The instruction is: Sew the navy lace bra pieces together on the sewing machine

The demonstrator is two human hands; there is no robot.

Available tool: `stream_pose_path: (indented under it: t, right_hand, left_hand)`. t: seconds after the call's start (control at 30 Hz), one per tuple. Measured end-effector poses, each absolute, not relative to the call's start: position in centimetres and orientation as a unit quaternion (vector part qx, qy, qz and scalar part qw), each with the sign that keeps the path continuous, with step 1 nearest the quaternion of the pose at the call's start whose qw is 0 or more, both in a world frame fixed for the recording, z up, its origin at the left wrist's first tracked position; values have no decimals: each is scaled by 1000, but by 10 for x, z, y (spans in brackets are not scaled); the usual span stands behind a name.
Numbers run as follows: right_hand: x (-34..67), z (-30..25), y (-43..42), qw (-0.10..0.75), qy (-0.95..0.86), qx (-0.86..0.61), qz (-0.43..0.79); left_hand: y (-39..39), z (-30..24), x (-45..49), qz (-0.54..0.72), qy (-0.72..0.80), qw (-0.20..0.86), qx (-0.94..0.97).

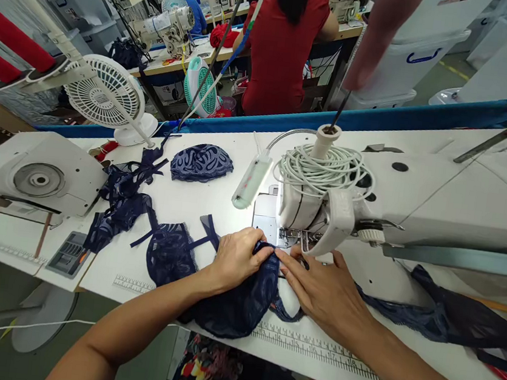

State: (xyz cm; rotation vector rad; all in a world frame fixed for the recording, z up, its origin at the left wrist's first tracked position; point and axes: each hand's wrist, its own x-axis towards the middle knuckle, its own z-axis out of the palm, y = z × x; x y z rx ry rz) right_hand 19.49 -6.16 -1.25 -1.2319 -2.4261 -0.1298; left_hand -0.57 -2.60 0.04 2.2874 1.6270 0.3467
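Note:
A navy lace bra (240, 304) lies on the white sewing table, its upper edge close under the needle area of the sewing machine (319, 216). My left hand (240, 258) pinches that edge between thumb and forefinger, just left of the presser foot. My right hand (320, 283) rests at the right of the foot, its fingertips meeting the edge of the fabric; whether they grip it is hidden in part. More navy lace pieces (127, 194) lie in a chain to the left, and a single lace cup (201, 163) lies behind my left hand.
A coil of pale cord (327, 168) hangs on the machine head, beside a small lamp (253, 179). At left stand a second machine (38, 171), a white fan (104, 90) and a calculator (70, 254). Navy fabric (450, 310) lies at right. A person in red (281, 47) sits beyond the table.

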Motion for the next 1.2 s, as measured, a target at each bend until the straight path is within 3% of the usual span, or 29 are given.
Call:
stream_pose_path:
  t: [0.13,0.2,0.9,1.2]
  right_hand:
    - [191,-20,-60,171,-868,-461,-69]
    - [192,-20,-62,173,-868,-459,-76]
    - [201,-21,-59,244,-840,-469,-120]
    - [202,-17,-58,302,-831,-461,-73]
  left_hand:
    - [-48,4,-8,150,460,4,875]
    - [-61,1,-10,150,397,-23,905]
    - [-39,-11,-5,168,394,-33,903]
    - [-39,-10,-5,182,400,-20,898]
